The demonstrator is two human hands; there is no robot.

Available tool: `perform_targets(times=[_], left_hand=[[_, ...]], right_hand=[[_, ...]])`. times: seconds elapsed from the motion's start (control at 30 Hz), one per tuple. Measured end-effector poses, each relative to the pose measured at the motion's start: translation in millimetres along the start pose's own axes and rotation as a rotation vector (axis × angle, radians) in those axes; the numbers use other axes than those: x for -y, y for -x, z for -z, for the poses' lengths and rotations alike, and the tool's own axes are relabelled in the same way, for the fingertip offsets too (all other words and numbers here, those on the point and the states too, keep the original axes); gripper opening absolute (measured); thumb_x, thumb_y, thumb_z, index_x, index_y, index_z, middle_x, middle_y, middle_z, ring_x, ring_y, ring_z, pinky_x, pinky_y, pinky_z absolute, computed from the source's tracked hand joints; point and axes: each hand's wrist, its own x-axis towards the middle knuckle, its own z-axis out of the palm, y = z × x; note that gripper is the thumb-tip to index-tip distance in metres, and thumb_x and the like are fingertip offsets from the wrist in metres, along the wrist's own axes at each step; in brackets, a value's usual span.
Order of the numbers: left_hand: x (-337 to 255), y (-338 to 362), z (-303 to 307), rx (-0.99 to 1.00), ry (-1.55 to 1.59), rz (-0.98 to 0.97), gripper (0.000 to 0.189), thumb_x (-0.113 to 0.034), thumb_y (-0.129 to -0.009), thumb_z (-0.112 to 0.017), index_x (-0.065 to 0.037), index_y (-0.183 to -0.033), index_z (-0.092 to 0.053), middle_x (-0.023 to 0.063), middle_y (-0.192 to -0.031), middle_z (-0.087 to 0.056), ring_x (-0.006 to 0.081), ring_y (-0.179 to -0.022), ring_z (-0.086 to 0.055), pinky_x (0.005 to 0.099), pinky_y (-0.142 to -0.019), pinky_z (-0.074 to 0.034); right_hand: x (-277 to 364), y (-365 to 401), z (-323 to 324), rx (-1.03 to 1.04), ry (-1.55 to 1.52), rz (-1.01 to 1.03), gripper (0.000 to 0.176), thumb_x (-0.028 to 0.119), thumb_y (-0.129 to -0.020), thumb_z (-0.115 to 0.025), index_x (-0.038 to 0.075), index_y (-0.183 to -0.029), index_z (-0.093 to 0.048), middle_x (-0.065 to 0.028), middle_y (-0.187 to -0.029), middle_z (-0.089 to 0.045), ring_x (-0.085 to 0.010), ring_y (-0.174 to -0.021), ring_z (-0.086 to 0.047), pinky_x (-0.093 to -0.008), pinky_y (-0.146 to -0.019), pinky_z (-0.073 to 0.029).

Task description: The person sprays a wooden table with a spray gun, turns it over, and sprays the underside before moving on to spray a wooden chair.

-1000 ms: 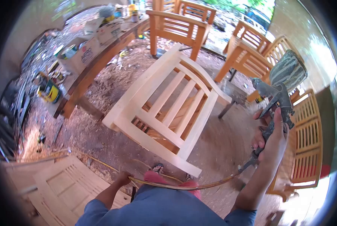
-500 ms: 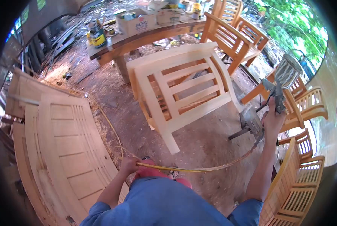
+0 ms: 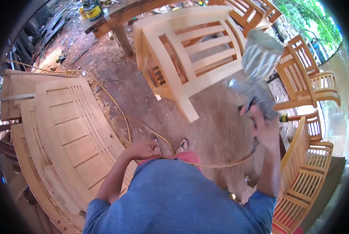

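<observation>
A spray gun with a paint-smeared cup on top is in my right hand, whose fingers wrap round its handle. The gun is slightly blurred. From it a yellowish hose curves down past my waist. My left hand is beside my body near the hose, its fingers bent; whether it holds the hose is unclear. In front of me stands a pale unfinished wooden chair frame with slats, to the left of the gun.
Carved wooden panels lean at the left. Finished slatted chairs and a long bench stand on the right. A wooden table bears a yellow-labelled can at the top. More hose trails over the dusty floor.
The view has tilted downward, showing my sandalled feet. My right hand has brought the spray gun closer and leftward. The hose by my left hand hangs lower, and the small stand is hidden.
</observation>
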Motion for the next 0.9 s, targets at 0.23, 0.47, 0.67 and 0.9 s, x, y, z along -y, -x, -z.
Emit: perform_targets(times=[0.23,0.47,0.67,0.9], left_hand=[[-80.0,-104.4,14.3,-0.5,-0.591,-0.527,0.064,-0.031,-0.082,-0.064,0.006,-0.131,-0.046,0.019,-0.145,-0.039,0.031,-0.138,-0.032,0.0441,-0.114,-0.025],[-74.9,-136.8,28.0,-0.207,-0.614,-0.671,0.077,-0.047,-0.085,-0.058,0.007,-0.137,-0.042,0.0182,-0.151,-0.032,0.0296,-0.143,-0.024,0.0453,-0.117,-0.019],[-100.2,-163.1,16.1,-0.199,-0.748,-0.684,0.069,-0.053,-0.086,-0.055,0.004,-0.126,-0.054,0.0178,-0.145,-0.042,0.0313,-0.14,-0.031,0.0462,-0.116,-0.022],[-204.9,-347.1,-8.5,-0.498,-0.779,-0.574,0.067,-0.043,-0.093,-0.051,0.005,-0.137,-0.041,0.0202,-0.151,-0.031,0.0332,-0.143,-0.025,0.0456,-0.117,-0.019]], right_hand=[[-73.8,89.1,-41.6,0.086,0.175,-0.216,0.014,0.014,-0.092,-0.061,0.003,-0.089,-0.068,0.0047,-0.078,-0.062,-0.0044,-0.074,-0.054,-0.0245,-0.067,-0.046],[-87.4,108.2,-25.7,0.003,0.078,-0.289,0.013,0.012,-0.092,-0.061,0.001,-0.091,-0.067,0.0022,-0.076,-0.062,-0.0052,-0.073,-0.057,-0.0228,-0.066,-0.047],[-90.4,64.7,12.0,-0.116,-0.059,-0.459,0.019,0.017,-0.094,-0.062,0.001,-0.084,-0.066,0.002,-0.071,-0.06,-0.0047,-0.067,-0.056,-0.0231,-0.06,-0.046],[-174.2,-32.2,88.7,-0.443,-0.049,-0.181,0.03,0.024,-0.096,-0.059,0.002,-0.077,-0.064,0.0027,-0.062,-0.055,-0.0057,-0.059,-0.05,-0.0251,-0.055,-0.04]])
